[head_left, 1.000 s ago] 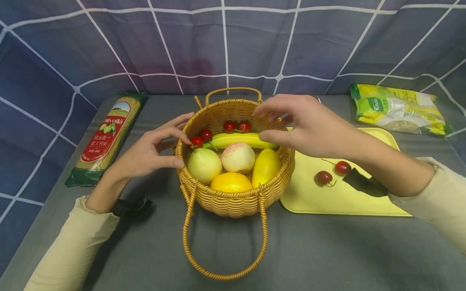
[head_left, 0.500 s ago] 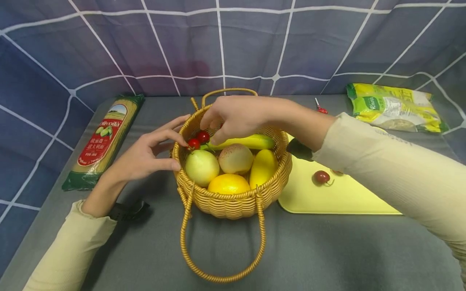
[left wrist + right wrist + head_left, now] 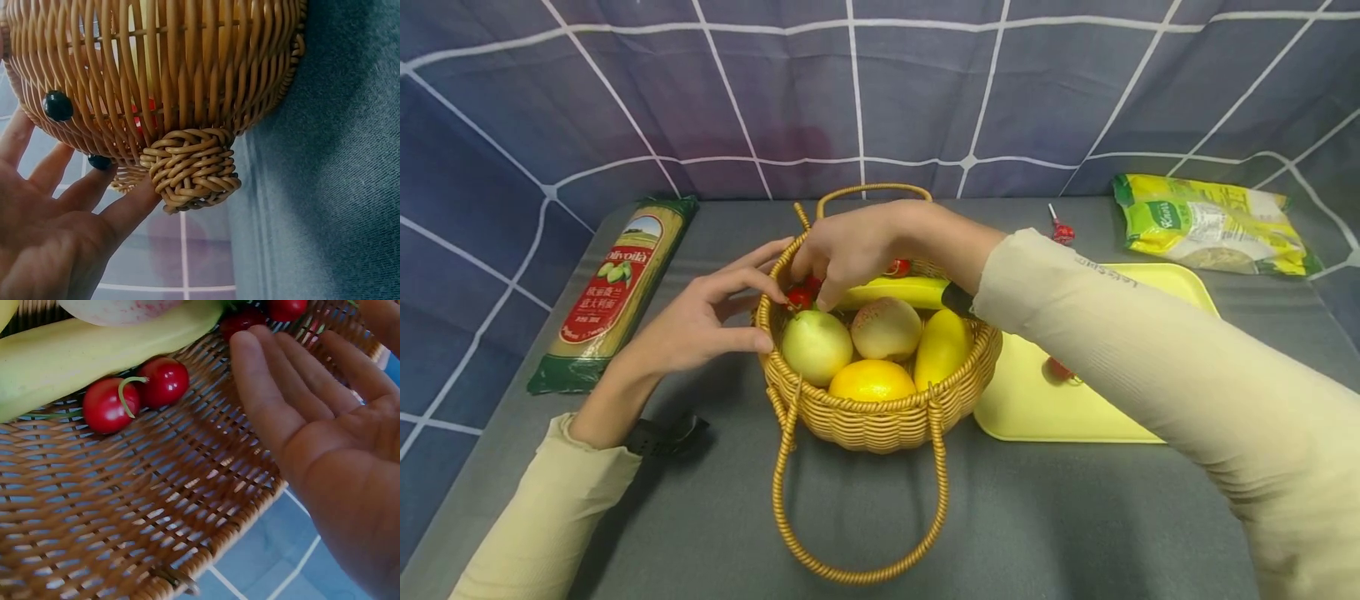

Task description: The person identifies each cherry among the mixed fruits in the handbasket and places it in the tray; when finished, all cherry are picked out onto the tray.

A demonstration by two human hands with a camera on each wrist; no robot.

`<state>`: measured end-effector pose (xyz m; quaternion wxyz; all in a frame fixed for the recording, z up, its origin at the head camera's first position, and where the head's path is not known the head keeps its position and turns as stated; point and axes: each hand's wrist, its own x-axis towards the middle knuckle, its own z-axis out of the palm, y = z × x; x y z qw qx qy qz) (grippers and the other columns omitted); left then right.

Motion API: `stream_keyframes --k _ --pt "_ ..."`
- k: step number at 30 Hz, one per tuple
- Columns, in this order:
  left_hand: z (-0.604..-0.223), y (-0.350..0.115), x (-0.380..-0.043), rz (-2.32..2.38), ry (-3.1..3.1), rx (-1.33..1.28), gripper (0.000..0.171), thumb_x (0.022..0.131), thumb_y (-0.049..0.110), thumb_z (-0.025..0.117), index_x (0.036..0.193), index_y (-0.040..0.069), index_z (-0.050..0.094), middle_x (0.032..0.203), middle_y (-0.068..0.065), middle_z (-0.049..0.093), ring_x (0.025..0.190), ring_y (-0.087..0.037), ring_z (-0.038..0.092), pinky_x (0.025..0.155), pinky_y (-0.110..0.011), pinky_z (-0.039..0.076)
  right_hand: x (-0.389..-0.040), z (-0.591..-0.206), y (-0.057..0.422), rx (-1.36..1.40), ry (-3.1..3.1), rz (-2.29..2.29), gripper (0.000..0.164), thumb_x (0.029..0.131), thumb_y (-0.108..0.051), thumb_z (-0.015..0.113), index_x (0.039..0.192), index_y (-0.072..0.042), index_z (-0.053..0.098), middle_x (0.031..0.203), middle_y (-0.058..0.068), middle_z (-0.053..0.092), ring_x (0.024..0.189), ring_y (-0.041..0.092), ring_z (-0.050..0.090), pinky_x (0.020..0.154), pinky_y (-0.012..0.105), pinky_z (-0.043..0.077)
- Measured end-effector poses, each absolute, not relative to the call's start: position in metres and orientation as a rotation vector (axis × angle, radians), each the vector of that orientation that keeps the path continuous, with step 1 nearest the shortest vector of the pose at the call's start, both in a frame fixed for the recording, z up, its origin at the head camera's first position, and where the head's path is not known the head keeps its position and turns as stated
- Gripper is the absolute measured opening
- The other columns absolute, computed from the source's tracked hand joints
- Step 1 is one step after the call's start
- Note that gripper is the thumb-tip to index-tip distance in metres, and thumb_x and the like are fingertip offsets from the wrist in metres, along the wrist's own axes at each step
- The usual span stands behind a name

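A wicker basket [image 3: 880, 429] holds a green pear [image 3: 815, 346], a peach [image 3: 886, 329], a lemon [image 3: 871, 379], a mango [image 3: 943, 346], a banana [image 3: 895, 292] and several cherries. My left hand [image 3: 700, 321] rests at the basket's left rim, fingers spread along its side in the left wrist view, one fingertip beside a cherry [image 3: 800, 297]. My right hand [image 3: 850, 250] reaches inside over the banana's left end. In the right wrist view its fingers are fairly straight, with the fingertips right at a dark red cherry [image 3: 242, 324]. Another cherry [image 3: 111, 405] lies in a pair by the banana.
A yellow tray [image 3: 1022, 408] lies right of the basket, with a cherry [image 3: 1060, 371] partly hidden by the right sleeve. Behind it lies a red lollipop [image 3: 1062, 232]. A spaghetti pack [image 3: 617, 292] lies at left, a yellow-green bag [image 3: 1213, 225] at back right. The basket's handle [image 3: 861, 575] hangs toward me.
My right hand has moved left across the basket, from its right rim to the cherries at the left, and the right sleeve now covers part of the tray. My left hand stays at the rim.
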<state>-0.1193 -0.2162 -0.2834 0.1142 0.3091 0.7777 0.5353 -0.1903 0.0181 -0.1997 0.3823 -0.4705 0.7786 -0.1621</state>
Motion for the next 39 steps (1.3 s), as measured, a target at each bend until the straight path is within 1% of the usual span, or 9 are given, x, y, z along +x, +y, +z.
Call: stream_keyframes --k 3,10,12,17,21,23,29,33,39 --pt "-0.284 -0.216 -0.12 1.565 2.283 0.906 0.031 0.083 -0.002 0.077 0.11 0.003 0.063 0.159 -0.005 0.029 0.145 -0.026 0.026 0.107 -0.067 0.025 -0.191 -0.206 0.017 -1.191 1.973 -0.427 0.043 0.095 -0.006 0.061 0.137 -0.011 0.056 0.123 0.003 0.063 0.106 0.016 0.055 0.094 0.028 0.043" --pt "-0.284 -0.215 -0.12 1.552 2.281 0.919 0.031 0.083 0.0 0.077 0.111 0.002 0.062 0.16 -0.005 0.028 0.145 -0.025 0.025 0.108 -0.065 0.025 -0.186 -0.221 0.015 -1.107 1.943 -0.545 0.04 0.088 -0.001 0.066 0.127 -0.009 0.058 0.116 0.004 0.06 0.101 0.019 0.055 0.087 0.028 0.045" --pt "-0.283 -0.215 -0.12 1.552 2.28 0.92 0.031 0.083 0.0 0.077 0.111 0.002 0.062 0.16 -0.005 0.028 0.145 -0.025 0.025 0.109 -0.064 0.025 -0.185 -0.223 0.013 -1.078 1.966 -0.563 0.039 0.087 -0.002 0.066 0.125 -0.009 0.058 0.117 0.002 0.059 0.103 0.018 0.054 0.089 0.028 0.044" --pt "-0.283 -0.216 -0.12 1.561 2.271 0.923 0.031 0.083 0.0 0.077 0.111 0.002 0.062 0.16 -0.005 0.028 0.145 -0.026 0.025 0.11 -0.06 0.027 -0.185 -0.227 0.012 -1.029 2.002 -0.564 0.043 0.087 -0.002 0.065 0.128 -0.013 0.057 0.121 -0.002 0.059 0.107 0.017 0.053 0.093 0.027 0.043" --pt "-0.283 -0.215 -0.12 1.568 2.266 0.931 0.031 0.083 -0.002 0.076 0.111 0.002 0.062 0.16 -0.006 0.028 0.145 -0.026 0.025 0.111 -0.054 0.03 -0.186 -0.23 0.014 -1.018 2.003 -0.596 0.045 0.086 0.0 0.064 0.128 -0.013 0.057 0.121 0.0 0.059 0.106 0.018 0.055 0.092 0.028 0.044" --pt "-0.283 -0.215 -0.12 1.567 2.27 0.93 0.031 0.083 -0.002 0.076 0.111 0.001 0.062 0.16 -0.006 0.028 0.145 -0.026 0.025 0.111 -0.055 0.029 -0.187 -0.232 0.014 -1.014 2.007 -0.613 0.046 0.086 0.001 0.064 0.129 -0.013 0.057 0.121 0.0 0.059 0.106 0.017 0.054 0.092 0.027 0.044" --pt "-0.283 -0.216 -0.119 1.562 2.276 0.92 0.031 0.084 -0.001 0.076 0.11 -0.002 0.06 0.16 -0.006 0.028 0.145 -0.026 0.026 0.108 -0.064 0.025 -0.186 -0.233 0.011 -1.044 1.993 -0.614 0.043 0.086 -0.001 0.062 0.127 -0.012 0.059 0.114 0.003 0.059 0.103 0.018 0.051 0.088 0.027 0.042" --pt "-0.283 -0.216 -0.119 1.554 2.29 0.914 0.031 0.083 -0.001 0.076 0.11 -0.001 0.061 0.16 -0.005 0.028 0.144 -0.026 0.027 0.108 -0.066 0.026 -0.184 -0.235 0.01 -1.052 1.995 -0.602 0.042 0.086 -0.001 0.062 0.126 -0.012 0.06 0.109 0.004 0.059 0.098 0.017 0.051 0.083 0.026 0.042" --pt "-0.283 -0.216 -0.119 1.561 2.284 0.908 0.031 0.083 -0.002 0.075 0.111 0.0 0.061 0.16 -0.004 0.028 0.144 -0.026 0.026 0.108 -0.067 0.025 -0.185 -0.233 0.013 -1.068 1.998 -0.627 0.043 0.082 0.003 0.063 0.122 -0.011 0.063 0.102 0.004 0.059 0.092 0.017 0.051 0.078 0.025 0.042"
